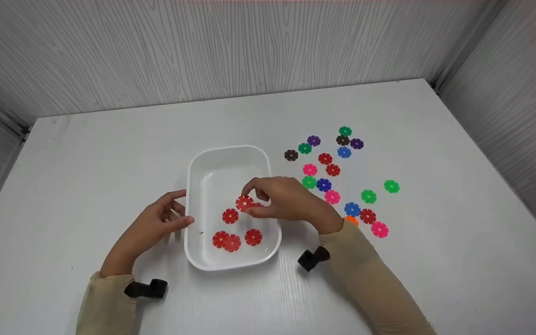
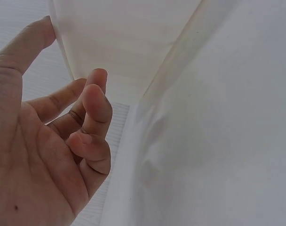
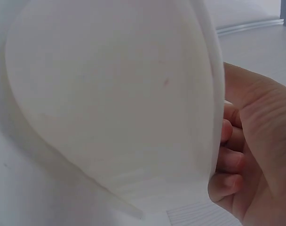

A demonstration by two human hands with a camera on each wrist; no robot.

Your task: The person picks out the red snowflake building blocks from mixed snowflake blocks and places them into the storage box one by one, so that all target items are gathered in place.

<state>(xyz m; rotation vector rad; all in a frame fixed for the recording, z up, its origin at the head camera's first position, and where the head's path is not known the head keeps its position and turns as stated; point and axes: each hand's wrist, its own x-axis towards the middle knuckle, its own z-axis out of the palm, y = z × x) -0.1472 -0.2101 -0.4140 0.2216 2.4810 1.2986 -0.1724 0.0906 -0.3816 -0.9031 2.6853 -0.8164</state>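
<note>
A white plastic tray (image 1: 198,260) stands on the table with several red snowflake-shaped building discs (image 1: 230,216) lying in it. My left hand (image 1: 156,223) holds the tray's left side, its thumb over the rim and its other fingers bent along the outer wall. Over the tray's right part, my right hand (image 1: 286,197) pinches a red snowflake disc (image 1: 244,203) between thumb and index finger, close above the tray floor. Another red disc is partly hidden behind that thumb. In the right wrist view, the tray's outer wall (image 3: 110,108) hides the fingertips.
Loose snowflake discs in green, blue, purple, pink, brown, red and orange lie spread on the white table (image 1: 435,260) right of the tray. An orange disc (image 1: 351,220) is partly covered by the right sleeve. White wood-grain panels (image 1: 231,46) stand behind and beside the table.
</note>
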